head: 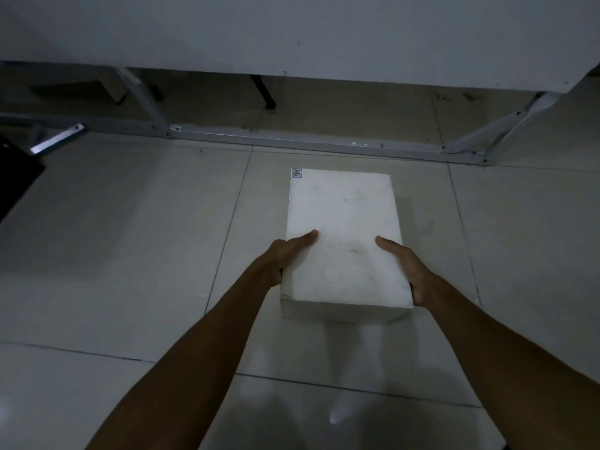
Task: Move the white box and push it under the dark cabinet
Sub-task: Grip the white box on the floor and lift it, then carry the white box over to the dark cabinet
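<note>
A white rectangular box sits on the tiled floor in the middle of the view, its long side pointing away from me. My left hand grips its left side with the thumb lying on the lid. My right hand grips its right side the same way. A small label is stuck on the box's far left corner. The grey cabinet fills the top of the view, raised above the floor on a metal frame, with a shadowed gap beneath it just beyond the box.
A metal floor rail of the frame runs across just beyond the box, with slanted legs at left and right. A black object juts in at the left edge. A thin dark leg stands in the gap.
</note>
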